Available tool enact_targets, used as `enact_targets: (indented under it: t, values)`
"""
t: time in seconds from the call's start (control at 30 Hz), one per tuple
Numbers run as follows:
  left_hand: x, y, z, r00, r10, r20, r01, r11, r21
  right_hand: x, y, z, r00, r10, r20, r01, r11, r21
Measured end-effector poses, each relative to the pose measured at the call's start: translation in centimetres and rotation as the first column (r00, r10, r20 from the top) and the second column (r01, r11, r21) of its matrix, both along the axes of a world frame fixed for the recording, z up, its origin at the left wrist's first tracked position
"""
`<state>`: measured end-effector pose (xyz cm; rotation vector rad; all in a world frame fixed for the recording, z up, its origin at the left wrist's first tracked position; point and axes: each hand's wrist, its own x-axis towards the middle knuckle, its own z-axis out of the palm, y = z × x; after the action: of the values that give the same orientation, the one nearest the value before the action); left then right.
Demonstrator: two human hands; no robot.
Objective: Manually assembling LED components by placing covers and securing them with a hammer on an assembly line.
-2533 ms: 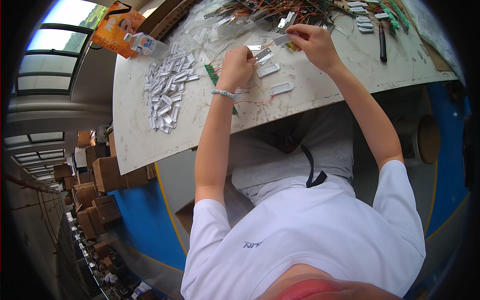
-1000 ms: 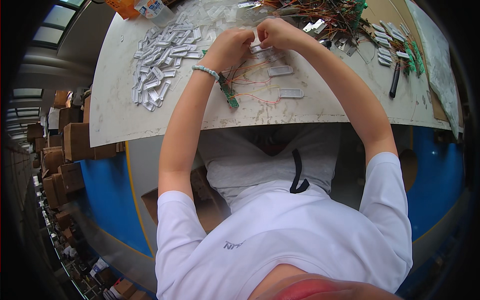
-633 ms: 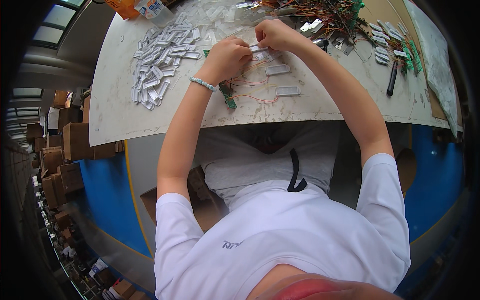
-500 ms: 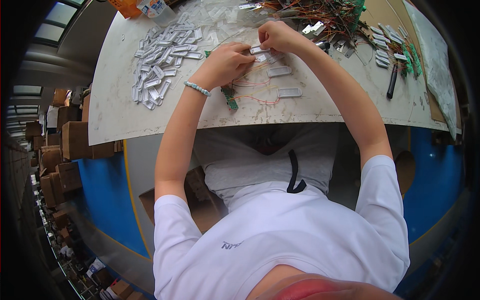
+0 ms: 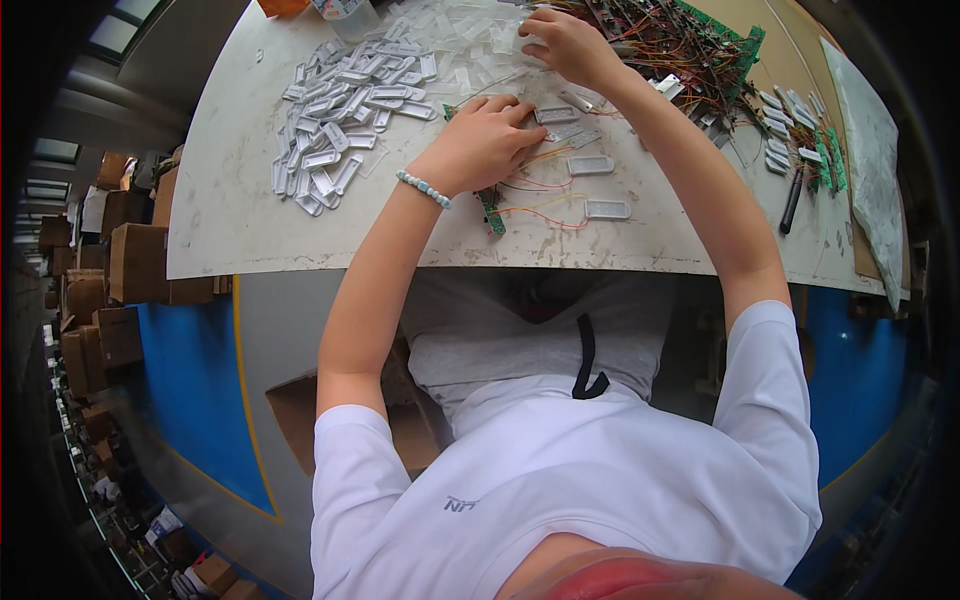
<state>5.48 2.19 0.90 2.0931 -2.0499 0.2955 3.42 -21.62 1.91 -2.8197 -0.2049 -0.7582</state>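
My left hand [image 5: 485, 143], with a beaded bracelet at the wrist, has its bent fingers and thumb at the left end of a white plastic housing [image 5: 557, 115]. Thin wires run from under that hand to two more white housings, one in the middle [image 5: 591, 165] and one nearest me [image 5: 607, 209]. They trail from a narrow green circuit board [image 5: 492, 213], partly covered by the hand. Farther off, my right hand [image 5: 572, 48] hovers by the edge of a spread of clear plastic pieces [image 5: 480, 45]. Its fingers are apart, and nothing shows between them.
A heap of white housings [image 5: 340, 115] lies left. At the far right are tangled wires with circuit boards [image 5: 690, 45], finished-looking wired pieces [image 5: 780, 130], a black-handled tool [image 5: 791, 203] and a plastic-wrapped sheet [image 5: 868, 160]. A clear tub [image 5: 350, 18] stands at the far left.
My right hand has left the white housing and moved away, toward the clear plastic pieces, its fingers parting. My left hand stays by the housing. The whole view has shifted slightly.
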Motion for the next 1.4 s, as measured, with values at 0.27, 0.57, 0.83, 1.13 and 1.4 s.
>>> enact_targets:
  t: [0.27,0.57,0.83,1.13,1.4]
  values:
    - [-0.3,-0.3,-0.5,1.000,-0.004,-0.031,0.003,0.999,-0.041,3.6,-0.3,1.0,0.990,0.043,-0.137,-0.106,0.860,-0.498]
    - [0.3,0.0,-1.0,0.999,-0.003,-0.033,0.002,1.000,-0.024,-2.7,-1.2,3.2,0.958,0.069,-0.279,0.133,0.754,0.643]
    - [0.5,0.0,-0.8,1.000,-0.007,-0.025,0.006,1.000,-0.012,-6.6,0.2,1.2,0.877,0.281,-0.389,-0.200,0.951,0.236]
    - [0.3,0.4,-0.7,0.999,0.004,-0.038,-0.003,1.000,0.017,-8.2,0.7,-0.1,0.926,0.111,-0.361,-0.045,0.982,0.185]
    - [0.3,0.3,-0.6,0.999,0.012,-0.051,-0.010,0.999,0.039,-8.2,0.1,-0.4,0.912,0.064,-0.406,0.068,0.951,0.303]
